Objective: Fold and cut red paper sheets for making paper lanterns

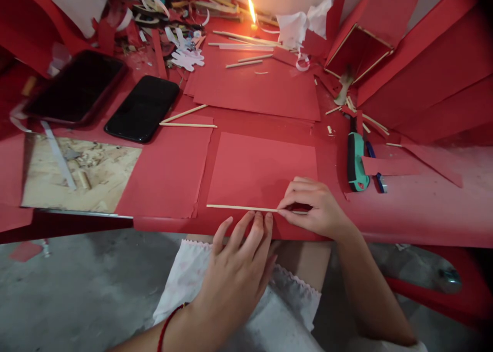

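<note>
- Far L of L hand: flaky chipboard (103, 185), rough; behind it 2 flat, dk glossy phones (142, 108), rounded corners.
- Beyond L hand, slightly L: 2 thin pale sticks (188, 125) in a V, apex L. Scrap pile (154, 18) farther back, tangled, individual pcs hard to ID.
- L hand (236, 262): palm down, fingers part-spread & slightly bent, grips nothing. Tips right by stick; can't tell if touching. Forearm cut off at bottom of view.
- Stick (242, 208): thin, straight, pale, prob. wood. Just past L fingertips, along near edge of smooth matte red sheet (265, 162). Long axis L-R, approx. parallel to table edge.
- R hand (318, 208): thumb + index pinched on stick nr its R end; other fingers curled, part of stick hidden.
- R of R hand, farther back: teal/blk tool (357, 162).
</note>
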Demonstrator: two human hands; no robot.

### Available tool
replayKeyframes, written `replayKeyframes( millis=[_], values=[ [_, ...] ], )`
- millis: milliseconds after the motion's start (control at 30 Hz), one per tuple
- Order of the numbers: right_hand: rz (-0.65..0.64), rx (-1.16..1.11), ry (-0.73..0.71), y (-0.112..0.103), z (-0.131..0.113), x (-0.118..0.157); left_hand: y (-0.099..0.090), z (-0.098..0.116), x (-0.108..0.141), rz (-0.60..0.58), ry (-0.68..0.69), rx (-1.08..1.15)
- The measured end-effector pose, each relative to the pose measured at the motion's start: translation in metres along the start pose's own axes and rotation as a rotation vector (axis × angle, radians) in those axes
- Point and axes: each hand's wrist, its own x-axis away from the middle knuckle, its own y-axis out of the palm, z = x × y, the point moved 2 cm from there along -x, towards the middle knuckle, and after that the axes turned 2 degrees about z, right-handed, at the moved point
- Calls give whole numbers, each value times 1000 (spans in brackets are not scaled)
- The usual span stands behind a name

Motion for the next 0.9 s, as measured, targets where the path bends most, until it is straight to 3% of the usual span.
replayKeyframes(
  millis=[300,500,900],
  values=[
    [-6,-15,1,0,2,1,-12,-3,-3,-1,56,29],
    [-4,-7,-4,1,2,1,-7,-1,-2,-33,105,-19],
    [-19,-2,26,1,3,2,-5,3,-4,16,160,-154]
  ],
)
